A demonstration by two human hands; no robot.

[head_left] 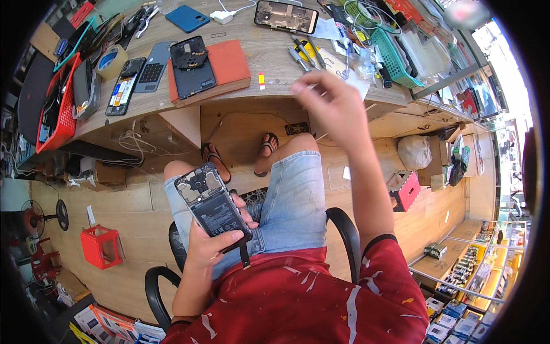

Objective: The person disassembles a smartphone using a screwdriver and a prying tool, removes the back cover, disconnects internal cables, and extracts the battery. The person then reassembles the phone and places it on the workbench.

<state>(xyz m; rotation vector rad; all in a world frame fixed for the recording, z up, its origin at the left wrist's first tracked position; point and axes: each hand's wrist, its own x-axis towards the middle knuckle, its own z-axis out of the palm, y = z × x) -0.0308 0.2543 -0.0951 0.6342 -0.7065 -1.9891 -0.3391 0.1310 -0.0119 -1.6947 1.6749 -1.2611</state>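
Note:
My left hand (213, 245) grips an opened phone (209, 204) over my lap; its battery and inner board show, and a dark flex strip hangs from its lower end. My right hand (329, 100) is raised at the desk's front edge with fingers loosely bent and apart, holding nothing visible. Just above it lie pen-like tools (305, 54), a yellow item (314, 50) and a white sheet (358, 80). A disassembled black phone (195, 74) rests on an orange block (232, 69) to its left.
The wooden desk (266, 86) also holds red (48, 123) and green (389, 57) baskets and several phones. A chair armrest (346, 241) is beside my leg. On the floor stand red (100, 246) and pink (407, 189) stools and a fan (34, 218). A glass display case (470, 264) is at the right.

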